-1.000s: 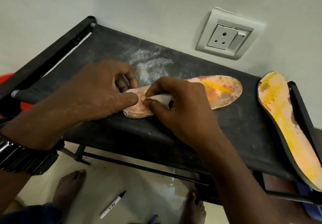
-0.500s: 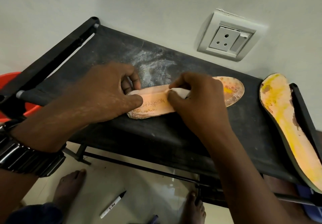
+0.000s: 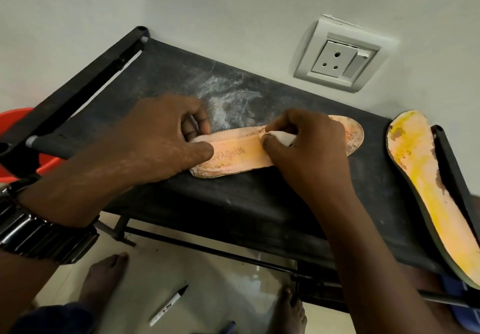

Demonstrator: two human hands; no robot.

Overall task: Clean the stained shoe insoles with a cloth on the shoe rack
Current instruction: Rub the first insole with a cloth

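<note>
An orange insole (image 3: 233,156) printed FASHION lies flat on the black fabric shelf of the shoe rack (image 3: 233,198). My left hand (image 3: 155,146) pins its heel end down with thumb and fingers. My right hand (image 3: 306,149) pinches a small white cloth (image 3: 284,136) and presses it on the middle of the insole; the hand hides the part between there and the speckled toe end. A second insole (image 3: 426,198), streaked yellow with brown patches, rests on the rack's right end.
A white wall socket (image 3: 337,61) sits on the wall behind the rack. A red tub (image 3: 15,120) shows at the left edge. On the floor below are bare feet (image 3: 104,279) and a white marker pen (image 3: 168,305). White dust marks the shelf behind the insole.
My right hand has slid the cloth from the heel area toward the toe, uncovering the FASHION print. My left hand keeps its hold on the heel end.
</note>
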